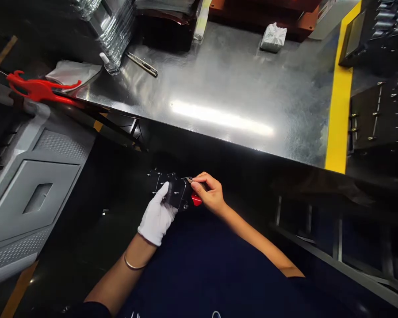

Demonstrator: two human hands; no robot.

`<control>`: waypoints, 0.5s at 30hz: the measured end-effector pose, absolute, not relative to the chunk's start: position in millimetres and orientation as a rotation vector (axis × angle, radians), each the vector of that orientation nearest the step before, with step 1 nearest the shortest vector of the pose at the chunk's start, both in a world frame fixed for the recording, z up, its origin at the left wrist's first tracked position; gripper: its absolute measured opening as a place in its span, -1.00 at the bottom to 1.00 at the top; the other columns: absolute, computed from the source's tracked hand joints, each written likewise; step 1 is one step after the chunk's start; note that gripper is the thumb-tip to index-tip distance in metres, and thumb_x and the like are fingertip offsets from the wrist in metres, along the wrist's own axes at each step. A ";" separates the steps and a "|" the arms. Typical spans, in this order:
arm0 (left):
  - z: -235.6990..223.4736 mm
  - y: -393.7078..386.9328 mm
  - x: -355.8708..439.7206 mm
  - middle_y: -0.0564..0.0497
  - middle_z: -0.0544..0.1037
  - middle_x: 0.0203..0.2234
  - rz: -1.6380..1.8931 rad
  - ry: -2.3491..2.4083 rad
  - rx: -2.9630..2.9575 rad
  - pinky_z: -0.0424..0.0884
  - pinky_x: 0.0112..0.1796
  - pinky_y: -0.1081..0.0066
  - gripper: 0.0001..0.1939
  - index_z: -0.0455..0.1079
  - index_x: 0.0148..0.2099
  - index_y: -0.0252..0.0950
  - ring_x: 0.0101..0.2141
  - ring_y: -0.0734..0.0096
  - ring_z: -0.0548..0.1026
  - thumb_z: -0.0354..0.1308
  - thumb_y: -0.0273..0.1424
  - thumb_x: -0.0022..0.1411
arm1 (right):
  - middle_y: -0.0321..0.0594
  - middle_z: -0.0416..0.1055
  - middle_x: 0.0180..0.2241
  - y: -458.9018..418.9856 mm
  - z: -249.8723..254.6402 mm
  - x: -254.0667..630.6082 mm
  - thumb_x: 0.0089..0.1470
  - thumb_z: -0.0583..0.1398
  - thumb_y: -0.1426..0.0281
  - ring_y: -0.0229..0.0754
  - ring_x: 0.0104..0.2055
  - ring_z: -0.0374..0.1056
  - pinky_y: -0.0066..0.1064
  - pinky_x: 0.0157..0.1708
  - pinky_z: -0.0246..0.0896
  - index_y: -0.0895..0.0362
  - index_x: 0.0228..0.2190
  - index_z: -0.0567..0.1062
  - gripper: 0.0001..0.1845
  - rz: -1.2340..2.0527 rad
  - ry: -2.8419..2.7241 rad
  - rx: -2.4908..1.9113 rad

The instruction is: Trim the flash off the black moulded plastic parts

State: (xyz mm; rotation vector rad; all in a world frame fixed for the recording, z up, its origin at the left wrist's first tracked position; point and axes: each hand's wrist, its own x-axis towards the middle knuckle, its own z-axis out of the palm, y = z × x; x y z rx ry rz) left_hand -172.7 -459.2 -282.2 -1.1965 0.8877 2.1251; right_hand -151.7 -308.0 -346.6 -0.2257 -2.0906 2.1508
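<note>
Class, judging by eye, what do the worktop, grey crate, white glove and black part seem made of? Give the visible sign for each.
Worktop: probably bare metal, satin finish; it reflects a bright streak.
Grey crate: likely moulded plastic, matte; textured panels suggest it.
White glove: apparently fabric; soft, dull, no shine.
Black part: plastic or coated metal, unclear; dark faces, small glints.

No text, brand, number or sign could be read — not on the black part (176, 191) toward seven o'clock, the yellow strip (340, 97) at two, or the grey container (61, 176) at nine.
</note>
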 end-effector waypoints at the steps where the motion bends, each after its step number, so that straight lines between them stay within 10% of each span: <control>1: -281.2 -459.6 -171.5 -0.06 0.66 -0.29 2.118 0.893 -1.214 0.61 -0.37 0.43 -0.76 0.49 -0.03 -0.34 -0.35 0.35 0.64 0.04 -0.47 0.37 | -0.23 0.41 -0.45 -306.5 -351.2 -154.5 0.04 0.25 0.03 -0.25 -0.43 0.31 -0.36 -0.40 0.27 0.11 -0.45 0.50 -0.62 2.147 -2.071 -0.283; 15: -285.6 -464.1 -178.2 0.01 0.66 -0.37 2.112 0.866 -1.318 0.56 -0.07 0.33 -0.72 0.53 -0.24 -0.33 -0.34 0.42 0.63 -0.02 -0.51 0.39 | -0.20 0.45 -0.45 -303.7 -334.7 -148.6 0.08 0.26 0.09 -0.25 -0.44 0.35 -0.37 -0.45 0.26 0.10 -0.46 0.52 -0.67 2.238 -2.020 -0.142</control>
